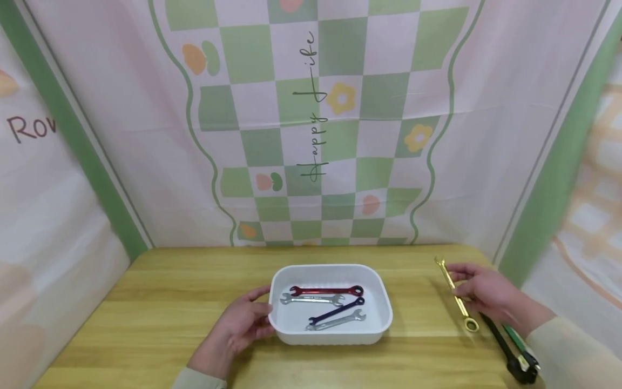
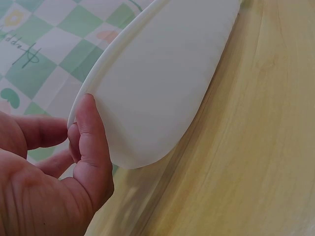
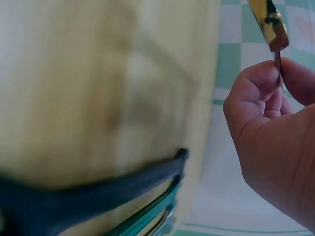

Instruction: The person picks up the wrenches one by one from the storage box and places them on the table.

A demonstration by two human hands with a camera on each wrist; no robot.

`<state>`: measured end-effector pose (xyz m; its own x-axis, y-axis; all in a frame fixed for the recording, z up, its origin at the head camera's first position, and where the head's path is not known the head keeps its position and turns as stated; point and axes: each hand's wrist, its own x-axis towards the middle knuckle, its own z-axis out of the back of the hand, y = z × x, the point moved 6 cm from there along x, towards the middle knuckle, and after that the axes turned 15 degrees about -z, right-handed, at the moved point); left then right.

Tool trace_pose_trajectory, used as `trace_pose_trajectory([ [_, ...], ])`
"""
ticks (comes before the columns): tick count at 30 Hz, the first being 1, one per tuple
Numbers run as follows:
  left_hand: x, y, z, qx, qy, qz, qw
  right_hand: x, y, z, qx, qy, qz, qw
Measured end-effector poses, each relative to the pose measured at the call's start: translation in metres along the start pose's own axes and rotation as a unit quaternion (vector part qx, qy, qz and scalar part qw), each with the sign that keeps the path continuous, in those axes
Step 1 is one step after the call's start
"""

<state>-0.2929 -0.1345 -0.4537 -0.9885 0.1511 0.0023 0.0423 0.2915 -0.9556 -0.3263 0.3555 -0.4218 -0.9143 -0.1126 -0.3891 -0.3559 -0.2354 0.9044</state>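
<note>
A white plastic bin stands on the table in the head view. Inside lie a red combination wrench, a silver open-end wrench, a dark purple wrench and another silver wrench. My left hand holds the bin by its left end, fingers and thumb at the rim, as the left wrist view also shows on the bin's wall. Off to the bin's right, my right hand pinches a gold combination wrench by its shank, ring end toward me, raised above the table.
Under my right forearm, at the table's right side, lie a black tool and a green-handled tool. Both show blurred in the right wrist view. A checkered cloth hangs behind the wooden table.
</note>
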Motion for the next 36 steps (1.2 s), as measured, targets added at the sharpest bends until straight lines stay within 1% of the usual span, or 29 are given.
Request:
trace_pose_trajectory([
  [4,0.000,0.000,0.001,0.001,-0.002,0.001,1.0000,-0.005,-0.019,0.003,-0.047,-0.034,-0.037,0.9977],
  [8,0.000,0.000,0.001,0.000,-0.003,0.000,1.0000,-0.009,-0.031,0.004,-0.083,-0.072,-0.057,0.9923],
  [12,-0.001,0.001,0.001,0.000,-0.005,0.001,1.0000,-0.014,-0.033,0.001,-0.121,-0.091,-0.069,0.9861],
  [18,-0.002,-0.002,-0.001,-0.002,-0.003,0.001,1.0000,-0.019,-0.033,-0.004,-0.168,-0.104,-0.088,0.9764],
  [22,-0.002,-0.003,-0.001,0.000,-0.002,0.001,1.0000,-0.021,-0.034,-0.004,-0.193,-0.118,-0.084,0.9704],
  [27,-0.001,-0.004,-0.002,0.001,0.000,0.000,1.0000,-0.026,-0.034,-0.003,-0.228,-0.132,-0.070,0.9622],
  [32,-0.002,-0.004,-0.002,0.001,0.000,-0.001,1.0000,-0.028,-0.035,0.000,-0.246,-0.149,-0.069,0.9554],
  [36,-0.001,-0.003,-0.001,0.001,-0.003,-0.001,1.0000,-0.031,-0.034,0.001,-0.263,-0.160,-0.060,0.9494],
])
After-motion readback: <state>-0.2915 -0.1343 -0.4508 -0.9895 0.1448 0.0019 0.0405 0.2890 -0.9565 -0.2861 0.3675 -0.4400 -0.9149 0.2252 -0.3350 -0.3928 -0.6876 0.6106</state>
